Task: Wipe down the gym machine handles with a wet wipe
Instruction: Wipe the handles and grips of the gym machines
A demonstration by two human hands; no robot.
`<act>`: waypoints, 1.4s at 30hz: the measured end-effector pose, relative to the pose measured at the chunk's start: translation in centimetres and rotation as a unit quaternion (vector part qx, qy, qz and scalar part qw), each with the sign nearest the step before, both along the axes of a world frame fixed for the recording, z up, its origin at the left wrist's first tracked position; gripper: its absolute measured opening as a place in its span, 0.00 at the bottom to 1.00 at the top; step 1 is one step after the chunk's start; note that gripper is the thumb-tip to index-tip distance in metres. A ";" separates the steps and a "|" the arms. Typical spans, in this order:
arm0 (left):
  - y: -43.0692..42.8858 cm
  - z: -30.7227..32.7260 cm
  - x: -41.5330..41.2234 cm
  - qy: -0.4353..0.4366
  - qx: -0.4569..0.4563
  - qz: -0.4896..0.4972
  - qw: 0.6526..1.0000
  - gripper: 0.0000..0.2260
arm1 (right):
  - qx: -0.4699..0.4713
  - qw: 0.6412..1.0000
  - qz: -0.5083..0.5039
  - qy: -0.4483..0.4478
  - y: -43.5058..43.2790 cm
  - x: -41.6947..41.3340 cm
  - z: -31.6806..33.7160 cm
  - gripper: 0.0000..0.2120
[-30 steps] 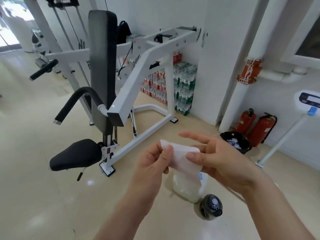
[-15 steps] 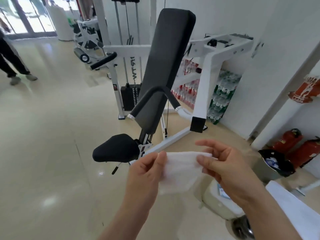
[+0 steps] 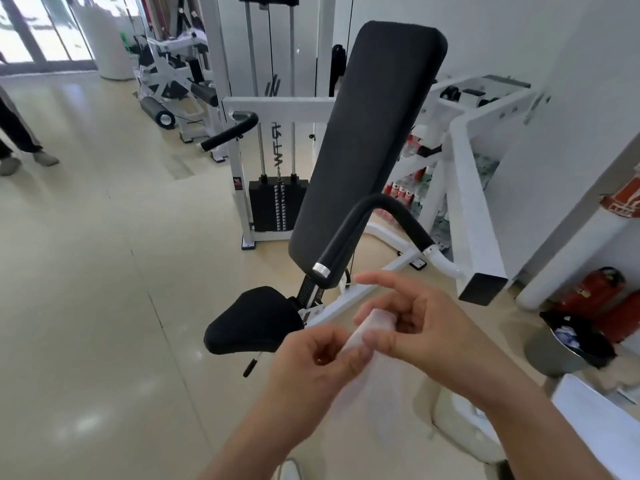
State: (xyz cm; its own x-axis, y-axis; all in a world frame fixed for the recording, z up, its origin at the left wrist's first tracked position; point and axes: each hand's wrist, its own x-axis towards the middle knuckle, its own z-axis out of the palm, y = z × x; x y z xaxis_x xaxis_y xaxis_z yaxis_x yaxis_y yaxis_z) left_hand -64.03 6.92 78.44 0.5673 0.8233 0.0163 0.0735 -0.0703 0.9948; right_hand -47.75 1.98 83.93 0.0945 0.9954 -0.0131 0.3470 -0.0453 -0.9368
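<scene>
"Head camera: how far along is the wiping?"
"Not begun, I'd say. The wet wipe [image 3: 370, 323] is held between both hands, just short of the near handle [image 3: 363, 216], touching neither it nor the far handle [image 3: 230, 133]."
"Fingers?"
"Left hand [image 3: 322, 355] curls and pinches the wipe's lower part. Right hand [image 3: 426, 330] pinches the top, index finger stretched out. Both handles are left to do."

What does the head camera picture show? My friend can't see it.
The left hand and right hand pinch a white wet wipe between them, close to the camera. Just beyond stands a white gym machine with a black curved handle, black seat and tall black back pad.
</scene>
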 end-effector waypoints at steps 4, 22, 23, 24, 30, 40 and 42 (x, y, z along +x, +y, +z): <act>5.2 0.1 -0.5 0.003 -0.008 0.002 1.000 0.15 | -0.059 0.994 0.078 -0.057 4.2 1.5 -1.7 0.28; 23.3 -0.3 4.3 0.186 0.151 -0.267 0.934 0.07 | -0.018 0.912 -0.299 0.280 14.6 1.9 -4.1 0.07; 23.6 -0.5 4.2 0.177 0.170 -0.280 0.928 0.04 | 0.006 0.882 -0.321 0.345 15.2 1.0 -4.4 0.07; 24.0 -0.7 4.0 0.167 0.180 -0.289 0.926 0.03 | 0.033 0.845 -0.349 0.405 15.7 0.0 -4.7 0.06; 26.3 -2.0 1.7 0.084 0.000 -0.324 0.942 0.05 | 0.174 0.699 -0.436 0.540 17.8 -8.2 -6.5 0.18; 27.5 -2.8 -0.2 0.084 -0.082 -0.376 0.919 0.07 | 0.055 0.775 -0.614 0.138 19.6 -14.4 -7.1 0.12; 27.3 -3.0 0.5 0.093 -0.068 -0.388 0.914 0.10 | 0.067 0.750 -0.651 0.096 19.6 -12.8 -8.5 0.12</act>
